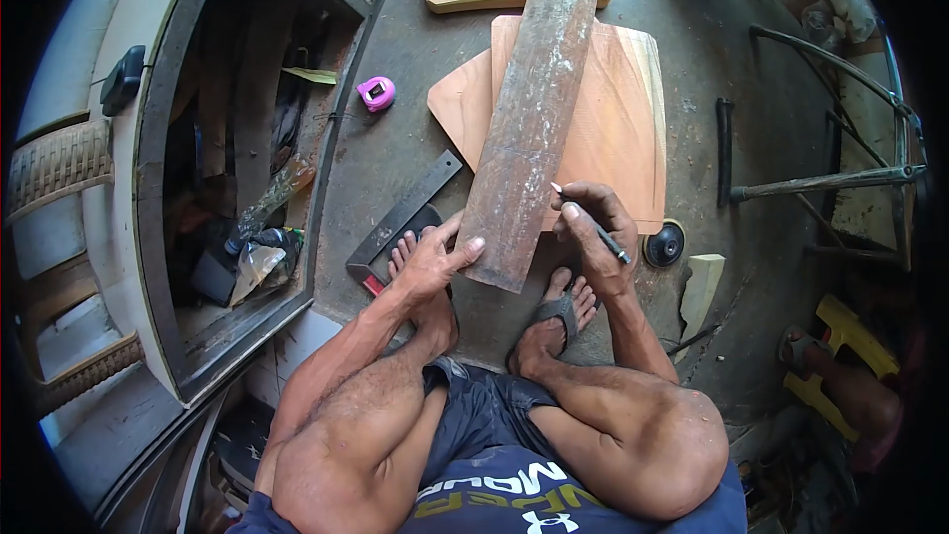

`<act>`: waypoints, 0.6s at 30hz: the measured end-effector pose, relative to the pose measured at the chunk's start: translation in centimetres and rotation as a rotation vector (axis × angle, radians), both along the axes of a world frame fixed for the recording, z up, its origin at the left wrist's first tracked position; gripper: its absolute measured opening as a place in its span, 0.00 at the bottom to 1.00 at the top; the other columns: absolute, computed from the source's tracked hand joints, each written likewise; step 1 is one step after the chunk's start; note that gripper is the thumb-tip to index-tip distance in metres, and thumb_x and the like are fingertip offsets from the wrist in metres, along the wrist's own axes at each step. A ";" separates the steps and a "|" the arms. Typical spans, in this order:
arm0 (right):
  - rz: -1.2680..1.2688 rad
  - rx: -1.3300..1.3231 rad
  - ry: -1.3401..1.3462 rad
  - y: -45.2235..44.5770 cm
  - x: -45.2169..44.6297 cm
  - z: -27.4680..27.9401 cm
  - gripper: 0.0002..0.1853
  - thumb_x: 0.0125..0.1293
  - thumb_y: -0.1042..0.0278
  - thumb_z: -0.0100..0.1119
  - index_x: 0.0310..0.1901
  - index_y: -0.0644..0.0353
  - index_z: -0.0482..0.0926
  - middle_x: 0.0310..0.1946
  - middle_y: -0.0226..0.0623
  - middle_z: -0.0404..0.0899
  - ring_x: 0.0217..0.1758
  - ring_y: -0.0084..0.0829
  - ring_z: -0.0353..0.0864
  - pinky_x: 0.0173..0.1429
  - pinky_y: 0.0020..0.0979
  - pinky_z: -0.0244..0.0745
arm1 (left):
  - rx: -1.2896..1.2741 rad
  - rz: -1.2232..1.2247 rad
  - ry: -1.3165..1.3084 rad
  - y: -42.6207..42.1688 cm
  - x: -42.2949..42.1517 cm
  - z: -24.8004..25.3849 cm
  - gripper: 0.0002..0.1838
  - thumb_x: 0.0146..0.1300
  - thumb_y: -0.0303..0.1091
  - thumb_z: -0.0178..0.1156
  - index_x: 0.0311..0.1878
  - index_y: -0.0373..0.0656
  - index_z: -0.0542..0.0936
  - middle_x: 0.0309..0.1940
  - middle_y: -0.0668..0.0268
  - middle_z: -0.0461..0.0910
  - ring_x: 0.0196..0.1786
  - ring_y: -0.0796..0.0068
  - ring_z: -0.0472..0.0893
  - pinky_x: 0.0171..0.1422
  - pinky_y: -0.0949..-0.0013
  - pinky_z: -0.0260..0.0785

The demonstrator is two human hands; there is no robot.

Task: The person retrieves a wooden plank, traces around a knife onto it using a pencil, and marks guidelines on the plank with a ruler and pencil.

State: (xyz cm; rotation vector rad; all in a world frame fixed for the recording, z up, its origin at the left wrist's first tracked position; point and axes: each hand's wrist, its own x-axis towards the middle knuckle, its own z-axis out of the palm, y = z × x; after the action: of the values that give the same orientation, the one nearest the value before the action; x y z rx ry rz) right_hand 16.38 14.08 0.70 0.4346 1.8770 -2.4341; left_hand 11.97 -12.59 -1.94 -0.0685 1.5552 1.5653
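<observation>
A long, weathered wooden plank [539,104] slants away from me, its near end between my feet. My left hand [435,259] grips the plank's left edge near that end, thumb on top. In my right hand [600,227] is a dark pencil [611,243], pinched between the fingers, its pale tip by the plank's right edge. Under the plank lie pale, smooth wooden boards [623,109], partly hidden by it. A dark try square [407,213] rests on the floor left of the plank, close to my left foot.
A pink tape measure [376,93] lies on the floor at left, beside an open cabinet frame [331,138] full of scraps. A round black disc [663,243] sits right of my hand. Metal chair legs [830,183] stand at right; another person's foot [806,348] shows near a yellow stool [840,356].
</observation>
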 end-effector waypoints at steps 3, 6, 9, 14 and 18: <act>-0.055 -0.027 -0.050 -0.1 -0.3 0.0 0.15 0.78 0.67 0.65 0.61 0.63 0.80 0.48 0.33 0.86 0.42 0.19 0.84 0.48 0.23 0.81 | 0.006 0.016 -0.013 -1.0 0.0 0.0 0.43 0.77 0.50 0.66 0.84 0.35 0.62 0.77 0.51 0.72 0.77 0.59 0.71 0.82 0.59 0.63; -0.059 -0.017 -0.087 0.0 -0.2 -0.1 0.15 0.78 0.66 0.65 0.61 0.63 0.81 0.48 0.33 0.86 0.42 0.19 0.84 0.47 0.23 0.81 | -0.009 0.089 -0.068 -0.8 0.1 0.3 0.44 0.74 0.50 0.69 0.83 0.36 0.63 0.74 0.55 0.74 0.75 0.63 0.73 0.80 0.60 0.64; -0.086 -0.018 -0.074 0.1 0.3 -0.3 0.13 0.79 0.69 0.63 0.60 0.64 0.81 0.47 0.37 0.87 0.40 0.21 0.84 0.44 0.24 0.81 | -0.025 0.110 -0.101 -0.5 -0.1 1.2 0.45 0.71 0.49 0.73 0.82 0.37 0.65 0.72 0.60 0.76 0.73 0.68 0.73 0.77 0.61 0.66; -0.140 0.001 -0.071 1.0 1.5 -0.4 0.14 0.78 0.69 0.63 0.61 0.64 0.81 0.48 0.37 0.87 0.40 0.20 0.85 0.44 0.24 0.81 | -0.071 0.044 -0.136 0.6 -0.8 2.8 0.46 0.72 0.46 0.73 0.84 0.37 0.62 0.74 0.52 0.75 0.75 0.60 0.74 0.79 0.60 0.68; -0.163 -0.013 -0.086 1.4 1.8 -0.3 0.17 0.78 0.66 0.66 0.62 0.65 0.80 0.46 0.33 0.86 0.42 0.18 0.84 0.46 0.22 0.79 | -0.006 -0.027 -0.114 1.8 0.3 0.3 0.46 0.70 0.47 0.74 0.83 0.37 0.64 0.72 0.53 0.78 0.75 0.63 0.74 0.79 0.62 0.68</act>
State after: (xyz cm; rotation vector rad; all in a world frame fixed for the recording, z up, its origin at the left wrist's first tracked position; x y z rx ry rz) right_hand 18.20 15.45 0.38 0.7070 1.8587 -2.4794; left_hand 12.22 -10.84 -1.60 -0.1374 1.4660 1.5100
